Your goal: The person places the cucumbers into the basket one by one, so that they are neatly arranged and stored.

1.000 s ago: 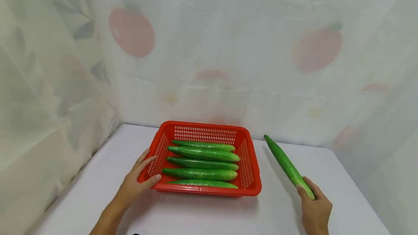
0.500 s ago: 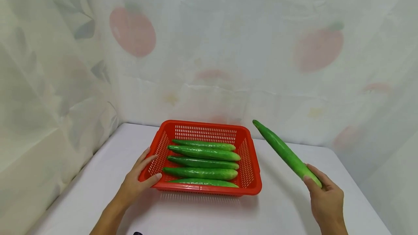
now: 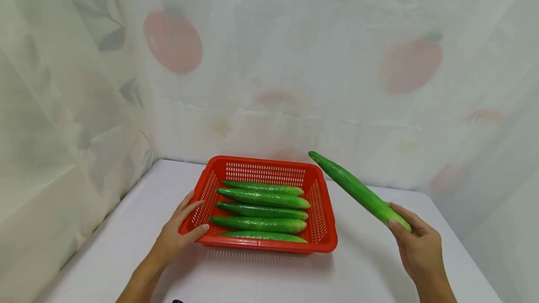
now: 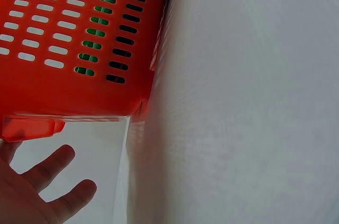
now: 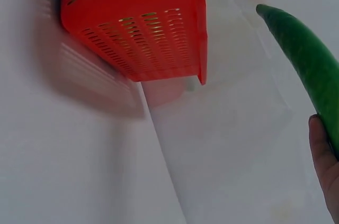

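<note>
A long green cucumber (image 3: 358, 189) is in my right hand (image 3: 421, 242), which grips its pale end between thumb and fingers. It slants up and left in the air, its dark tip near the basket's back right corner. The red plastic basket (image 3: 269, 245) stands on the table with several cucumbers (image 3: 263, 198) lying side by side across it. My left hand (image 3: 170, 237) rests on the basket's front left corner, thumb and a finger over the rim. Seen in the left wrist view, two spread fingers (image 4: 55, 166) extend free beside the basket.
A white table (image 3: 236, 279) carries the basket. Pale printed curtains (image 3: 311, 60) hang behind and along both sides. At the bottom edge of the head view a small dark object (image 3: 177, 301) shows, too cut off to identify.
My right hand has lifted the cucumber and swung its tip leftward, toward the basket's back right corner. The left hand and the basket have stayed in place.
</note>
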Action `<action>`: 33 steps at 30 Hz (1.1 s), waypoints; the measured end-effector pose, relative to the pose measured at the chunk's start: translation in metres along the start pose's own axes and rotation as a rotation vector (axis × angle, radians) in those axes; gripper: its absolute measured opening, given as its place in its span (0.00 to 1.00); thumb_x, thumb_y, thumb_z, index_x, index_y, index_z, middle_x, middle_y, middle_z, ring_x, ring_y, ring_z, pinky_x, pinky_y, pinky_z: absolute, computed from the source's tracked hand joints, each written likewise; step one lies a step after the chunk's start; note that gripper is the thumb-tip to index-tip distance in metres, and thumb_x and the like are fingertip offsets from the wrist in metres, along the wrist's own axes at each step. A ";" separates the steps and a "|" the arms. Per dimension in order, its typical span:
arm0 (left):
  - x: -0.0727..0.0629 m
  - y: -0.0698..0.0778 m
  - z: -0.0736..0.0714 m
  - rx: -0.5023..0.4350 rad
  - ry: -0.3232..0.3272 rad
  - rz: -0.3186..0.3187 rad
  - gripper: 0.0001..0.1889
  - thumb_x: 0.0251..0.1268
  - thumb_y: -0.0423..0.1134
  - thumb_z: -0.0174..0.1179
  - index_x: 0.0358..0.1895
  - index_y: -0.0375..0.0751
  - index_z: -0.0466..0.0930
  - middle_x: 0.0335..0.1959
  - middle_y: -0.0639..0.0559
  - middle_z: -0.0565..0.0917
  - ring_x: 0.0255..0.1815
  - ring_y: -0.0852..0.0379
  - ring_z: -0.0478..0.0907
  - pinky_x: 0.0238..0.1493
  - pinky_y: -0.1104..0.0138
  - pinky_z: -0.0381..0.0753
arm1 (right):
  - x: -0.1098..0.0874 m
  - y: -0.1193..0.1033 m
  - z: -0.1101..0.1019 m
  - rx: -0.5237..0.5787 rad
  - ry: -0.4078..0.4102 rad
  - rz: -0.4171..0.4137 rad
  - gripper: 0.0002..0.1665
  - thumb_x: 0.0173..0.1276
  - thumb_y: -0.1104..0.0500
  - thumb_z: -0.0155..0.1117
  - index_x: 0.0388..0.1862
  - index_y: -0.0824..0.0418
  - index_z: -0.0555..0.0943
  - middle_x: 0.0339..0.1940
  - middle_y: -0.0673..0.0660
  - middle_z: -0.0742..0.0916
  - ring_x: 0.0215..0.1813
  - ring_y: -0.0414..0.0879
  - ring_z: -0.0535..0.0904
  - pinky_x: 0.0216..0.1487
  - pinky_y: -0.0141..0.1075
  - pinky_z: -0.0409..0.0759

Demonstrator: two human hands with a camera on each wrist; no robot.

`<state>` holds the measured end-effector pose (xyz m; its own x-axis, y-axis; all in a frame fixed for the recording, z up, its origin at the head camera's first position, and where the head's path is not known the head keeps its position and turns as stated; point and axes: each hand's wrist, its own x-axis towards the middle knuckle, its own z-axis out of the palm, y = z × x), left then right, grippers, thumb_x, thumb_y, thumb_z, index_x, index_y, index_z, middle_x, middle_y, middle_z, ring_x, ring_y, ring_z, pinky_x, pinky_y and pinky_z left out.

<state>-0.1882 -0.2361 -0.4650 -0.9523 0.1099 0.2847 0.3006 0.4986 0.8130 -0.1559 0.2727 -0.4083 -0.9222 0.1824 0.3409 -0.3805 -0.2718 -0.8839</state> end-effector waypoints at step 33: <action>0.000 -0.001 0.001 -0.004 0.003 -0.002 0.30 0.64 0.45 0.63 0.69 0.44 0.68 0.77 0.56 0.49 0.72 0.45 0.52 0.53 0.65 0.70 | 0.037 0.028 0.071 -0.316 -0.364 0.091 0.20 0.71 0.65 0.59 0.60 0.71 0.76 0.57 0.64 0.78 0.54 0.54 0.75 0.52 0.37 0.77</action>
<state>-0.1883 -0.2357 -0.4661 -0.9527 0.1068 0.2844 0.2990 0.4953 0.8157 -0.2055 0.2044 -0.3975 -0.9362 -0.1866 0.2977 -0.3098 0.0389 -0.9500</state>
